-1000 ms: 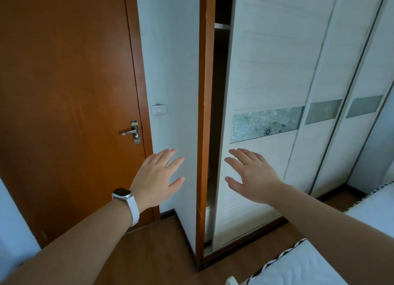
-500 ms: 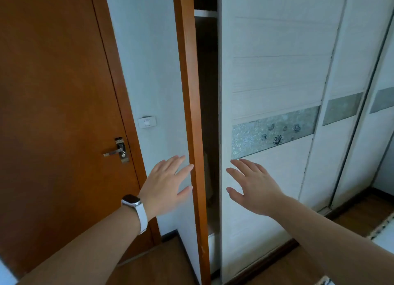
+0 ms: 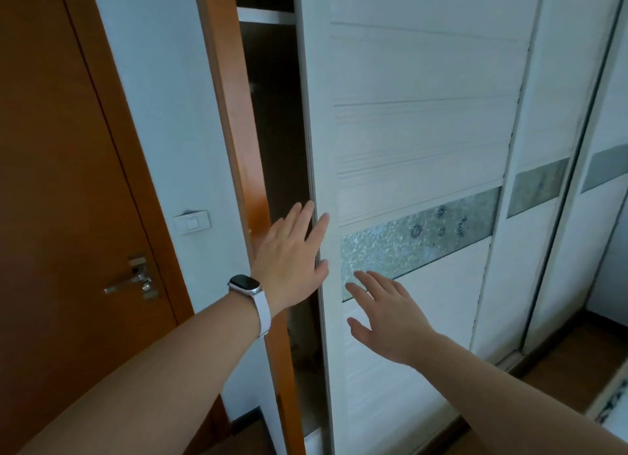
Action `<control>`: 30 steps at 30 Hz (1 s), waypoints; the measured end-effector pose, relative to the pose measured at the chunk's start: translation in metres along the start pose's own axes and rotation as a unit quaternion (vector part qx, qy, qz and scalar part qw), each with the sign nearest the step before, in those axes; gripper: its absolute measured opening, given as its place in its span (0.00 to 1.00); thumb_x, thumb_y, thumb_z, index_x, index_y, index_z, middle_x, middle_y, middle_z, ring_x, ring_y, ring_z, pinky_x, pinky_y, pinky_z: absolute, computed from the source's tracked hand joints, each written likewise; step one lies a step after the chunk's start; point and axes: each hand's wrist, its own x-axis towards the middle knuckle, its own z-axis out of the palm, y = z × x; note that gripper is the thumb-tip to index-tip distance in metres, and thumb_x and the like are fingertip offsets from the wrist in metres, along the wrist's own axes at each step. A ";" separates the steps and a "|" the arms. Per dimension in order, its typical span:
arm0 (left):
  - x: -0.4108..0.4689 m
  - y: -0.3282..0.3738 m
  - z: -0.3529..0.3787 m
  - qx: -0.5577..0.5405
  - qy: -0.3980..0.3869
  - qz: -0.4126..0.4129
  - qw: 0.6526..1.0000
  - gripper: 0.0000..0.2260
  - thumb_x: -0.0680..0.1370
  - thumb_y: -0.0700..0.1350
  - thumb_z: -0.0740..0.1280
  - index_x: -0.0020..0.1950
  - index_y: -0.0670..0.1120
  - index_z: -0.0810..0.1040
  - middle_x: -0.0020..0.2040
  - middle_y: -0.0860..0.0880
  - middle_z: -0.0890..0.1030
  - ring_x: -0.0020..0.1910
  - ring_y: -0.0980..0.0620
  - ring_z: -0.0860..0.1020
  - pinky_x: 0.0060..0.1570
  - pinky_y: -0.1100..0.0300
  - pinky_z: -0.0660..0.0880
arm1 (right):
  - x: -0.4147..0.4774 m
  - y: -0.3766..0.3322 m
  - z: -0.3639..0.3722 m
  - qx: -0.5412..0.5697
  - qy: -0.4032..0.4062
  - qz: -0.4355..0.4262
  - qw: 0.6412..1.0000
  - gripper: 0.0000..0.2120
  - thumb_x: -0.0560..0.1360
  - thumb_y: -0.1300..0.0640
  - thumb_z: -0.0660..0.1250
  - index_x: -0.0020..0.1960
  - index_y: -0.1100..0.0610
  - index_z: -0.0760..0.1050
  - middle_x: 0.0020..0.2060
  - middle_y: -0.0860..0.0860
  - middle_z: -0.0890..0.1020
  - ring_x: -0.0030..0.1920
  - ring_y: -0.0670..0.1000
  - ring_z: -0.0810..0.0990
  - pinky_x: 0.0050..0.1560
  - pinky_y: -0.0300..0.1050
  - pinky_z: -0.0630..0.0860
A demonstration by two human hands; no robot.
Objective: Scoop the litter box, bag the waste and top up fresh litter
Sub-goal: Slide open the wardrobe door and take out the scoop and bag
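No litter box, scoop, bag or litter shows in the head view. A white sliding wardrobe door (image 3: 418,124) with a frosted floral band stands slightly open, leaving a narrow dark gap (image 3: 275,141) beside the orange wardrobe frame (image 3: 234,114). My left hand (image 3: 292,250), a white watch on its wrist, reaches with straight fingers to the door's left edge, fingertips at the gap. My right hand (image 3: 384,311) is spread flat in front of the door panel, just below the frosted band. Neither hand holds anything.
A brown room door (image 3: 61,182) with a metal lever handle (image 3: 136,279) is shut at the left. A light switch (image 3: 191,222) sits on the white wall. More sliding panels (image 3: 550,148) run to the right. A mattress corner (image 3: 611,400) shows at lower right.
I have come closer to the wardrobe. Both hands moved forward and right: the left crossed the orange frame to the sliding door's edge, the right came up to the panel.
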 end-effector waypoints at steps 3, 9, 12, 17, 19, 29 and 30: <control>0.038 -0.004 0.005 0.061 0.024 0.009 0.998 0.38 0.78 0.64 0.58 0.80 0.49 0.44 0.81 0.43 0.46 0.79 0.42 0.45 0.75 0.45 0.49 | 0.017 0.010 0.005 -0.005 0.019 0.018 1.000 0.27 0.74 0.40 0.57 0.68 0.53 0.67 0.69 0.55 0.73 0.68 0.58 0.73 0.65 0.56 0.73; 0.076 -0.025 0.015 0.111 0.014 -0.001 0.994 0.46 0.74 0.69 0.61 0.80 0.48 0.42 0.80 0.41 0.43 0.79 0.39 0.45 0.74 0.40 0.51 | 0.058 0.017 0.018 -0.006 0.046 0.036 0.998 0.31 0.75 0.39 0.56 0.74 0.52 0.61 0.74 0.56 0.65 0.73 0.59 0.65 0.68 0.59 0.68; 0.085 -0.032 0.022 0.100 0.009 0.002 0.995 0.47 0.73 0.68 0.64 0.79 0.47 0.42 0.80 0.41 0.42 0.78 0.38 0.45 0.73 0.38 0.51 | 0.083 0.018 0.024 -0.018 0.064 0.060 0.996 0.34 0.75 0.36 0.56 0.76 0.51 0.57 0.76 0.56 0.61 0.75 0.59 0.61 0.70 0.58 0.63; 0.094 -0.045 0.033 0.117 0.029 0.044 0.992 0.47 0.76 0.62 0.66 0.79 0.44 0.39 0.79 0.37 0.41 0.78 0.37 0.45 0.73 0.38 0.53 | 0.121 0.016 0.037 -0.007 0.076 0.094 0.993 0.43 0.72 0.28 0.52 0.79 0.48 0.44 0.79 0.55 0.51 0.78 0.59 0.50 0.72 0.60 0.55; 0.094 -0.046 0.037 0.111 0.041 0.054 0.991 0.45 0.76 0.60 0.66 0.79 0.44 0.40 0.79 0.37 0.42 0.78 0.37 0.46 0.73 0.38 0.56 | 0.131 0.016 0.048 0.000 0.067 0.111 0.992 0.46 0.70 0.26 0.51 0.78 0.47 0.37 0.79 0.53 0.43 0.78 0.58 0.43 0.74 0.61 0.50; 0.098 -0.037 0.046 0.031 0.055 0.041 0.997 0.39 0.78 0.53 0.65 0.80 0.46 0.43 0.79 0.38 0.41 0.78 0.36 0.50 0.72 0.40 0.62 | 0.143 0.027 0.079 0.027 0.145 0.098 0.984 0.51 0.68 0.31 0.64 0.79 0.52 0.44 0.77 0.60 0.54 0.77 0.62 0.52 0.70 0.66 0.63; 0.099 -0.037 0.047 0.025 0.057 0.037 0.997 0.40 0.78 0.53 0.66 0.80 0.47 0.43 0.79 0.39 0.41 0.77 0.36 0.51 0.71 0.39 0.62 | 0.144 0.031 0.081 0.028 0.149 0.092 0.984 0.51 0.68 0.31 0.65 0.78 0.53 0.45 0.77 0.61 0.55 0.77 0.63 0.53 0.70 0.66 0.63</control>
